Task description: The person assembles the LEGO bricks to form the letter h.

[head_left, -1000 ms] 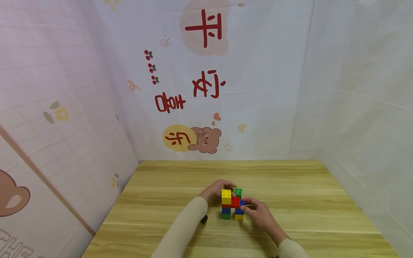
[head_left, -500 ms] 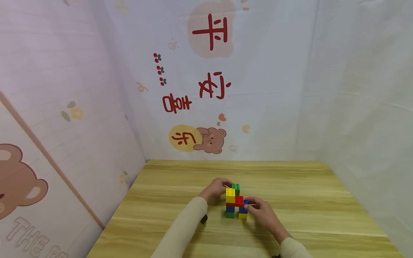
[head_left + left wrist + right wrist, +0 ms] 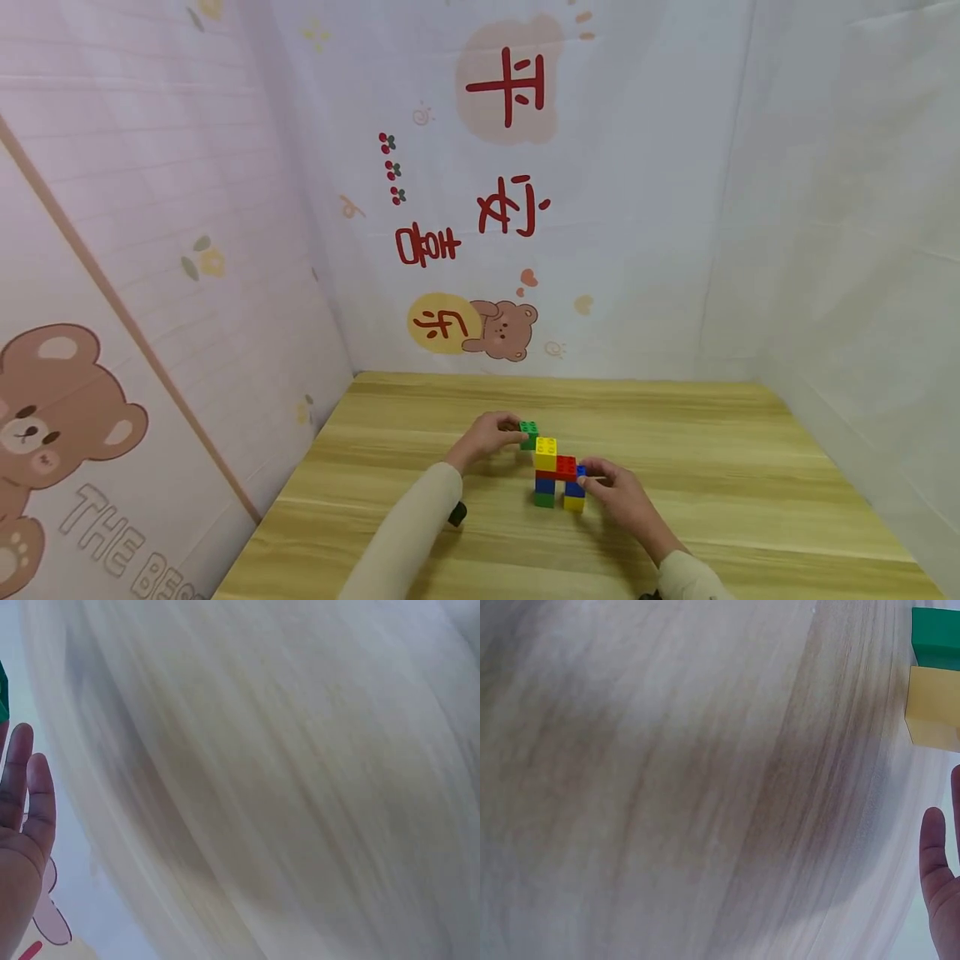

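My left hand (image 3: pixel 483 437) pinches a green building block (image 3: pixel 528 435) between thumb and fingers, behind and left of a small block arch. The arch's left column has a green block (image 3: pixel 544 501) at the foot, blue (image 3: pixel 545 486) above, and a yellow block (image 3: pixel 546 458) on top. A red block (image 3: pixel 564 467) bridges to the right column, made of a yellow block (image 3: pixel 574 504) under blue (image 3: pixel 575 489). My right hand (image 3: pixel 621 493) grips that column's blue upper part at its right side. In the right wrist view, the yellow foot block (image 3: pixel 932 709) shows beyond the fingertips.
The arch stands on a wood-grain table (image 3: pixel 697 433). Printed white cloth (image 3: pixel 637 208) hangs behind the table and on both sides. A black strap piece (image 3: pixel 457 513) sits at the left cuff.
My left hand has drawn the green block leftward, from behind the arch to beyond its left column. My right hand stays at the right column. The head view has shifted somewhat.
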Demonstrator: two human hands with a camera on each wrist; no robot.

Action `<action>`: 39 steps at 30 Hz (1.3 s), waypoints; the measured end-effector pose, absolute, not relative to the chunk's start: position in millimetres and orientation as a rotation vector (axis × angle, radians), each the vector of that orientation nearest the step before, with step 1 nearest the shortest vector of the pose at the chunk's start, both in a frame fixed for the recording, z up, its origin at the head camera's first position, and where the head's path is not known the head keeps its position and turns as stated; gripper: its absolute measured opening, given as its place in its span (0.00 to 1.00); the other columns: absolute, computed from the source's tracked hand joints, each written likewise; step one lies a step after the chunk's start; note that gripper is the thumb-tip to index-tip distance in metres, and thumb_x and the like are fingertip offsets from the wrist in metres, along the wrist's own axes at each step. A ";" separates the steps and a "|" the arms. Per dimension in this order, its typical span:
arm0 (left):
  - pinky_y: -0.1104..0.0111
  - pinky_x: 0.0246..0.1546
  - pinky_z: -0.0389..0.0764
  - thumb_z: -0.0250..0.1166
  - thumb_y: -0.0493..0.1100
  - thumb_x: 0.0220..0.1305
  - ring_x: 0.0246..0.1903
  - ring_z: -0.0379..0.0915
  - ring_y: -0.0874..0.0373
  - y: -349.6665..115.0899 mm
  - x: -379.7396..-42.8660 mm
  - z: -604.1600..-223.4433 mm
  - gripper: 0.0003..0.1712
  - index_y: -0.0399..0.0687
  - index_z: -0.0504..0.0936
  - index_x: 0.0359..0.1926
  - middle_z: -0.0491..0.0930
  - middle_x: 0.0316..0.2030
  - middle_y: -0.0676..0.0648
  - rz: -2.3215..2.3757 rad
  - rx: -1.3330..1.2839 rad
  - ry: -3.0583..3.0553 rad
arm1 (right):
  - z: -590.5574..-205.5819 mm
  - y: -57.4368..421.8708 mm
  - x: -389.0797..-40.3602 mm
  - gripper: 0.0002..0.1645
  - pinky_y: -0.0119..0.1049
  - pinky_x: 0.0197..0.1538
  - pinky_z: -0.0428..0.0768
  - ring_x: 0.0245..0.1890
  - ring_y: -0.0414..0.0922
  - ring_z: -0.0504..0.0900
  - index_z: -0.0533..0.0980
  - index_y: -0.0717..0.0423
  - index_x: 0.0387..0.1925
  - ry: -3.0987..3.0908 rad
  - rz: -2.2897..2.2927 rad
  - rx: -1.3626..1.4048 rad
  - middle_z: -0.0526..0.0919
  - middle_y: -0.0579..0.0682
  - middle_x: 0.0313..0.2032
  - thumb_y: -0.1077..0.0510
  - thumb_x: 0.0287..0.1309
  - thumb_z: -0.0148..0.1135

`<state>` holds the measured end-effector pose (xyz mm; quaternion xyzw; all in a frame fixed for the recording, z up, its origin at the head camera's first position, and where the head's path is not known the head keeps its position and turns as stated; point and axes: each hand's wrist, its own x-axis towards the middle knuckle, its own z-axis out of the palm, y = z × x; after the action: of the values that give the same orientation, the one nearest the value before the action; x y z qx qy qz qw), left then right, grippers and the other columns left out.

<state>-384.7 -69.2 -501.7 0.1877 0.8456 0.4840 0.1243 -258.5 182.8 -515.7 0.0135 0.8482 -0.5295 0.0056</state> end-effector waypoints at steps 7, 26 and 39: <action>0.49 0.55 0.74 0.68 0.54 0.64 0.46 0.76 0.51 -79.6 -380.3 -490.2 0.20 0.48 0.82 0.51 0.82 0.43 0.51 1.584 0.503 2.386 | -518.8 184.5 -260.8 0.23 0.54 0.57 0.76 0.51 0.51 0.80 0.79 0.57 0.55 2.642 -1.660 0.068 0.82 0.52 0.51 0.48 0.65 0.64; 0.58 0.53 0.78 0.67 0.56 0.66 0.46 0.78 0.53 -94.5 -357.1 -443.5 0.23 0.51 0.81 0.57 0.82 0.47 0.51 1.726 0.653 2.374 | -518.4 182.1 -258.6 0.23 0.55 0.57 0.76 0.52 0.52 0.80 0.78 0.58 0.57 2.654 -1.646 0.055 0.81 0.53 0.52 0.49 0.66 0.64; 0.62 0.47 0.80 0.67 0.51 0.67 0.42 0.78 0.57 -75.7 -340.0 -426.2 0.18 0.49 0.82 0.54 0.82 0.43 0.52 1.610 0.847 2.373 | -520.7 184.9 -259.3 0.22 0.53 0.56 0.77 0.51 0.52 0.80 0.79 0.58 0.55 2.653 -1.682 0.022 0.82 0.52 0.51 0.51 0.65 0.64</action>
<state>-340.0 -75.7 -426.2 0.2823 0.7913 0.5370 0.0758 -259.3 184.9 -520.7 0.0070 0.8445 -0.5355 0.0000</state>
